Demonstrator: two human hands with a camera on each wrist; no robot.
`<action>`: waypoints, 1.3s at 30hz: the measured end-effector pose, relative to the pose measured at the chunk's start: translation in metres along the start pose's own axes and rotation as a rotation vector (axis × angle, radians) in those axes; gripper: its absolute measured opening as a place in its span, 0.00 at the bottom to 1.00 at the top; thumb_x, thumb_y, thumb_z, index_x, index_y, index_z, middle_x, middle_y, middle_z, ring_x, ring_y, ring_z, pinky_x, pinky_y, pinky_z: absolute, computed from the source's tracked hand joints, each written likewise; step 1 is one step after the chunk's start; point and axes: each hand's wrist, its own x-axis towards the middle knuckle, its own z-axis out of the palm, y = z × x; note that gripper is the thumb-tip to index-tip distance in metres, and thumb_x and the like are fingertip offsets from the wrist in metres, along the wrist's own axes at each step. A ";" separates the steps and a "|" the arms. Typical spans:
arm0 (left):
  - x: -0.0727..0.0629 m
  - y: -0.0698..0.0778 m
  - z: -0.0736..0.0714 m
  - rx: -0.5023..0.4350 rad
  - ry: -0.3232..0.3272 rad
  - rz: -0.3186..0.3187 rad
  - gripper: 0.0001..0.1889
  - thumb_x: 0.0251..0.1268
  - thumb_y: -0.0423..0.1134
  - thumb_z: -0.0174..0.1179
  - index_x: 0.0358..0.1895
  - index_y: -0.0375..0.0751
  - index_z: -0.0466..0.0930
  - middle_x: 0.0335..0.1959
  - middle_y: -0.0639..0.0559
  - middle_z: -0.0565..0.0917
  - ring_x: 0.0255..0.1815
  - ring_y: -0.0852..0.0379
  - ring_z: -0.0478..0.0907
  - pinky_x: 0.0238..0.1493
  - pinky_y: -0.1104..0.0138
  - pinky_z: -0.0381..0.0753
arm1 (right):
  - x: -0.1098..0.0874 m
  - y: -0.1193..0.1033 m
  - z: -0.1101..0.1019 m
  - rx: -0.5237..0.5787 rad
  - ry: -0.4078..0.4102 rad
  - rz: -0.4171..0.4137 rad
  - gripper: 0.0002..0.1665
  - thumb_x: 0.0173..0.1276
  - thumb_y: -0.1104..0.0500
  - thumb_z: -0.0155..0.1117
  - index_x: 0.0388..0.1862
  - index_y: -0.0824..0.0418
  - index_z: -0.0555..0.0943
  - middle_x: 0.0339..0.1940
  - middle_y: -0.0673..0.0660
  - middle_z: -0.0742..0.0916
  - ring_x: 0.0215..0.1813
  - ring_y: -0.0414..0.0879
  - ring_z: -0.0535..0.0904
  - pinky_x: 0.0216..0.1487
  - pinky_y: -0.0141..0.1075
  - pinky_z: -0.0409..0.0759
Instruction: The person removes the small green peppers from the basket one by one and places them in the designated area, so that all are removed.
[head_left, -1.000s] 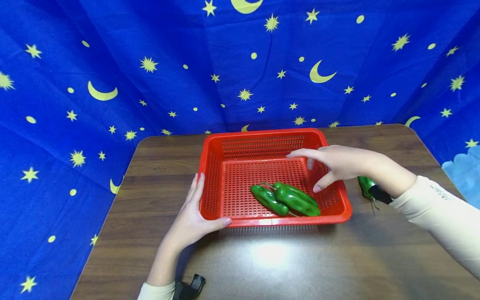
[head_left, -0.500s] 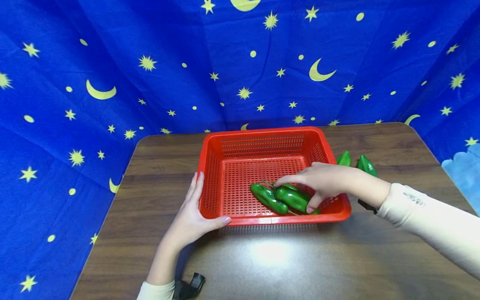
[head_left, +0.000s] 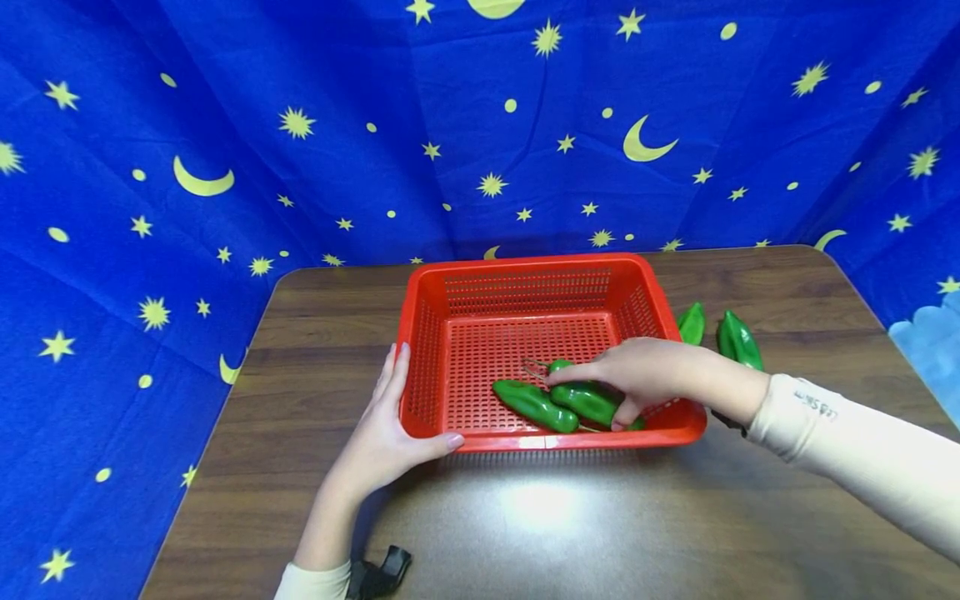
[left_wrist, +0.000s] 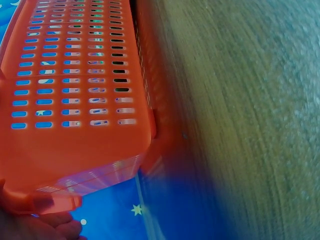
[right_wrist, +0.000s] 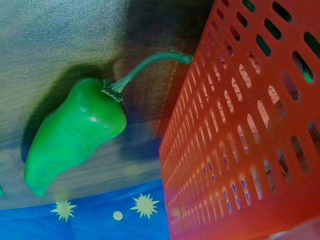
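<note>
In the head view a red perforated basket (head_left: 525, 267) stands on the wooden table. My left hand (head_left: 382, 437) rests at its near left corner, fingers straight along the left side and thumb on the front rim. My right hand (head_left: 637, 375) reaches over the right rim and grips a long green pepper (head_left: 588, 402) between thumb and fingers, low in the basket. Left of it lies another green pepper (head_left: 534, 405). Part of a further green pepper (head_left: 561, 366) shows behind the gripped one. My right palm hides the gripped pepper's far part.
Outside the basket, to its right, are two green peppers, one (head_left: 692, 323) near the wall and one (head_left: 738, 340) partly behind my forearm. In the right wrist view a pepper (right_wrist: 75, 130) with a curved stem lies beside the basket wall. A blue starry cloth (head_left: 337, 125) surrounds the table.
My right hand has come down into the basket and taken hold of a pepper. The pepper to its left has shifted slightly. My left hand stays at the corner.
</note>
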 end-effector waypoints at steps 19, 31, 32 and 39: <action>-0.002 -0.001 0.000 -0.016 0.004 0.030 0.70 0.39 0.63 0.78 0.79 0.70 0.31 0.82 0.61 0.31 0.83 0.41 0.36 0.71 0.33 0.55 | -0.003 0.014 -0.004 0.153 0.037 -0.019 0.55 0.55 0.48 0.79 0.77 0.30 0.58 0.40 0.44 0.82 0.39 0.39 0.76 0.41 0.36 0.76; -0.001 0.000 -0.001 -0.010 0.003 0.027 0.70 0.38 0.63 0.78 0.79 0.70 0.31 0.82 0.61 0.31 0.83 0.41 0.37 0.71 0.33 0.55 | -0.007 0.023 -0.019 0.253 0.167 -0.016 0.55 0.56 0.44 0.77 0.78 0.36 0.57 0.32 0.46 0.81 0.34 0.41 0.76 0.35 0.36 0.76; -0.001 0.000 0.000 -0.006 0.004 0.028 0.70 0.38 0.63 0.78 0.79 0.70 0.31 0.82 0.61 0.31 0.83 0.41 0.37 0.71 0.33 0.55 | -0.007 0.024 -0.020 0.253 0.183 -0.018 0.55 0.55 0.44 0.78 0.77 0.36 0.58 0.31 0.46 0.81 0.33 0.40 0.76 0.35 0.36 0.76; -0.001 0.000 0.000 0.000 0.005 0.021 0.70 0.38 0.64 0.78 0.79 0.70 0.30 0.82 0.61 0.31 0.83 0.41 0.37 0.70 0.32 0.55 | -0.008 0.029 -0.025 0.242 0.298 -0.041 0.54 0.55 0.43 0.78 0.76 0.37 0.59 0.26 0.44 0.81 0.29 0.41 0.78 0.31 0.34 0.77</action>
